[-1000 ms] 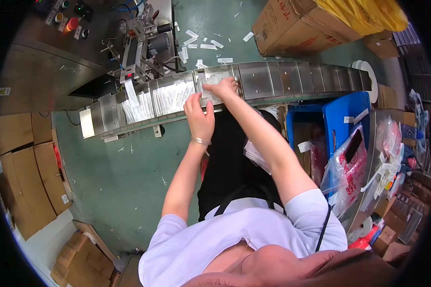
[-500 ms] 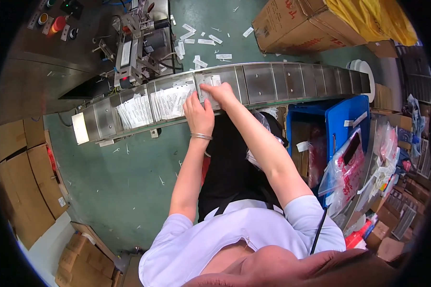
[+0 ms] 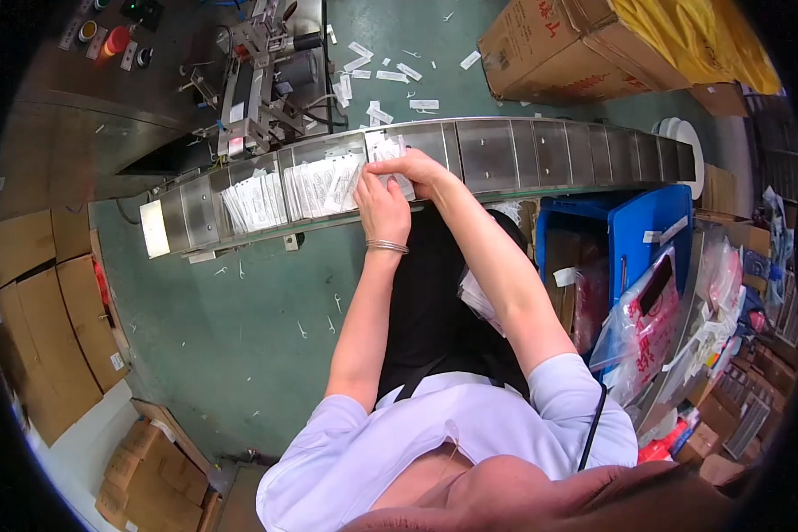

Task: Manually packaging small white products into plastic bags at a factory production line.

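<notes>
Closely, the fingers of your left hand [image 3: 387,211] lie side by side just beside your right hand [image 3: 424,171], whose fingers are largely hidden; whether either pinches anything cannot be told. Under and just beyond both are flat, white, printed packets [image 3: 386,144] in one section of a long, silver metal conveyor [image 3: 488,160]. To your left, overlapping white packets [image 3: 324,188] line two more sections, near a grey metal machine [image 3: 270,89]; to your right stands a blue plastic bin [image 3: 647,222].
</notes>
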`<state>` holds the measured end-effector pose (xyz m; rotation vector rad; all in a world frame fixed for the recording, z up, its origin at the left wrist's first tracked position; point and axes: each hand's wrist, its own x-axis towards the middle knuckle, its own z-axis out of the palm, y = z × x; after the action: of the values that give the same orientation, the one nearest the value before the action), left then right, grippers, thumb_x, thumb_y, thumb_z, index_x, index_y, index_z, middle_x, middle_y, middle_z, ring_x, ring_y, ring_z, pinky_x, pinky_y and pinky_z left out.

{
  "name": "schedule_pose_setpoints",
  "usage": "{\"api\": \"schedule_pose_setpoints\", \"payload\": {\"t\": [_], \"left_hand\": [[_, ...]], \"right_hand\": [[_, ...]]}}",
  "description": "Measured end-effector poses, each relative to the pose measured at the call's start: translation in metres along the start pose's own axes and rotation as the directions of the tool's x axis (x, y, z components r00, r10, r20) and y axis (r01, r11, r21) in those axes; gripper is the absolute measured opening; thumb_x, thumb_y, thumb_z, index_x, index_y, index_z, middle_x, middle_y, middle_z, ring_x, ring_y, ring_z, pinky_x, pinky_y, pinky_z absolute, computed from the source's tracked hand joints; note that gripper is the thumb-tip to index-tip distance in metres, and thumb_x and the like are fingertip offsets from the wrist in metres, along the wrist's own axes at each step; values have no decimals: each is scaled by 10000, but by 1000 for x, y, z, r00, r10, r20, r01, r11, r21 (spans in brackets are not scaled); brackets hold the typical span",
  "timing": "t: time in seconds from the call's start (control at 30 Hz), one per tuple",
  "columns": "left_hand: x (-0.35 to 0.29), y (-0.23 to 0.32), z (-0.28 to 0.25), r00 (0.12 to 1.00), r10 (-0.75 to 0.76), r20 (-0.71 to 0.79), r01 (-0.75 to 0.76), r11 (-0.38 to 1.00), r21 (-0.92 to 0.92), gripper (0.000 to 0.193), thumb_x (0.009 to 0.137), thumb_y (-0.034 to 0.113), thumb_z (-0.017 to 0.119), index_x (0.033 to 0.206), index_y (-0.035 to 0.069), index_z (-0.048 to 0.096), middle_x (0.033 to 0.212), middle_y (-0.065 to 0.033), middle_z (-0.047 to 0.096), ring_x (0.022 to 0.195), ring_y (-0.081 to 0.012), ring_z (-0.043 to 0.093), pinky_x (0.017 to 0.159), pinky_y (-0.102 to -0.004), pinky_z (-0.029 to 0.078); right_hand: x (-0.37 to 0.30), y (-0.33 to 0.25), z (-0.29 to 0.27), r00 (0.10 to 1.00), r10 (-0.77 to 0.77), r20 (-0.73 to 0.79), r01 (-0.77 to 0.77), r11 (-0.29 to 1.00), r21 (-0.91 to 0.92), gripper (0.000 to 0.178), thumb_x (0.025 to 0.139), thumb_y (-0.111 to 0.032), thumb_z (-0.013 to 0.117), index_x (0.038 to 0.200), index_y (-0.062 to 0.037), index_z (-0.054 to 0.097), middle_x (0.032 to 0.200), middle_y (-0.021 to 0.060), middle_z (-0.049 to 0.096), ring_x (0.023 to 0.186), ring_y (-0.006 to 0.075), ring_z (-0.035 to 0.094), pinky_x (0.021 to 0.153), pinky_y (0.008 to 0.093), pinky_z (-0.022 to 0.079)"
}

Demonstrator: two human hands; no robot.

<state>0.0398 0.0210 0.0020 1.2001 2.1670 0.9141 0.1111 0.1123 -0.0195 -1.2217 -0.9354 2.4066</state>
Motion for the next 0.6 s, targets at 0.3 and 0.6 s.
{"api": "schedule_pose_setpoints", "payload": {"t": [0.3, 0.6], "left_hand": [[-31, 36, 19, 938, 265, -224, -222, 955, 199, 503, 886, 148, 482, 1286, -113, 323, 1386, -280, 274, 1289, -402, 278, 1059, -439, 252], [-88, 136, 78, 715, 699, -5, -662, 675, -326, 318, 845, 59, 522, 1138, -63, 532, 1288, -212, 464, 1198, -364, 437, 1012, -411, 335]], "right_hand": [[-49, -13, -3, 970, -242, 23, 227, 935, 274, 279, 706, -68, 706, 968, -10, 630, 917, 75, 649, 828, 161, 622, 731, 288, 493], [-188, -2, -117, 773, -497, -395, 634, 631, 447, 308, 719, -68, 677, 1013, -22, 597, 936, 87, 642, 842, 165, 624, 719, 281, 503]]}}
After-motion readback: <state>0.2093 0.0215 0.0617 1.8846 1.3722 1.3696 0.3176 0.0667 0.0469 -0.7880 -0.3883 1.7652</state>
